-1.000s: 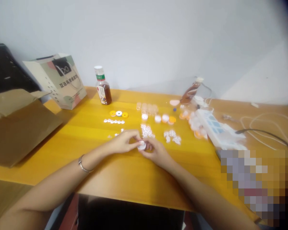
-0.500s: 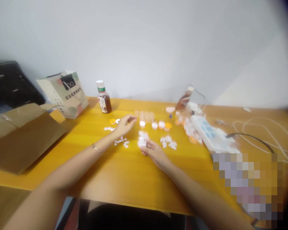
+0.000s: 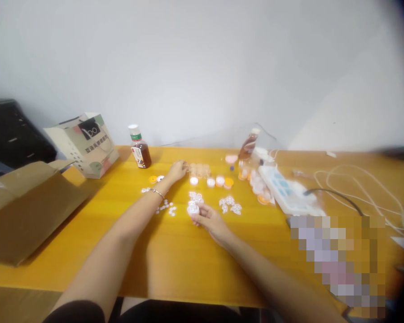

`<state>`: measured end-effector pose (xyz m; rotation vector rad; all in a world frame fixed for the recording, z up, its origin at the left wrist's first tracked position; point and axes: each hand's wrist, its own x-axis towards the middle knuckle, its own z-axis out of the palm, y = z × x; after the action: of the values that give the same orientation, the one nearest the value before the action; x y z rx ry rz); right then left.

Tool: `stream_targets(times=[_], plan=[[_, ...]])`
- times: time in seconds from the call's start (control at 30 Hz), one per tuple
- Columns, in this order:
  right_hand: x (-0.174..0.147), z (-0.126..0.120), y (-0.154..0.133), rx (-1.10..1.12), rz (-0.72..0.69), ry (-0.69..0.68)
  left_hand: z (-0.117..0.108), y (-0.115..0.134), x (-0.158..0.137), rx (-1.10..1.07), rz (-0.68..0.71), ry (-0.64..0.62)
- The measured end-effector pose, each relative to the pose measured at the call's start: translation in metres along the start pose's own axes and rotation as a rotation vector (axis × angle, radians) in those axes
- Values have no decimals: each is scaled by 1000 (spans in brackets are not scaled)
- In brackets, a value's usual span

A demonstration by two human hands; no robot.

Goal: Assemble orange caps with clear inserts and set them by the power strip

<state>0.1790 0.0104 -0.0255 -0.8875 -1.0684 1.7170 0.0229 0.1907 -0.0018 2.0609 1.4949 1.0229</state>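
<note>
My right hand [image 3: 210,222] is closed on a small white round cap [image 3: 193,208], held just above the table between thumb and fingers. My left hand [image 3: 177,171] reaches further back, its fingers pinched at the left end of a row of small clear cups [image 3: 200,170]; the fingertips are blurred and seem to grip the leftmost cup. In front of the cups are white caps [image 3: 194,181] and an orange cap [image 3: 228,182]. Small white pieces lie in piles, one [image 3: 195,196] behind my right hand, another [image 3: 229,204] to its right, and tiny round ones [image 3: 166,206] beside my left forearm.
At left are an open cardboard box [image 3: 30,215] and a paper bag [image 3: 94,148]. A sauce bottle [image 3: 140,152] stands at the back, with another brown bottle [image 3: 248,146] to the right. A white power strip [image 3: 286,190] and cables [image 3: 343,197] lie at right.
My left hand has reached further back, to the leftmost clear cup. My right hand keeps hold of the white cap. The whole view has shifted slightly.
</note>
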Motion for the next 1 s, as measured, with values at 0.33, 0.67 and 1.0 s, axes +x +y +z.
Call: stream_targets(times=[0.33,0.67,1.0], plan=[[-10,5,-22,-85,-84,24,-47,59,-84,-425,59,-53],[-22,15,-33,-148,-86,-31,-64,90,-149,-487,213,-124],[-22,15,-34,-178,-94,-63,-58,87,-156,-422,192,-175]])
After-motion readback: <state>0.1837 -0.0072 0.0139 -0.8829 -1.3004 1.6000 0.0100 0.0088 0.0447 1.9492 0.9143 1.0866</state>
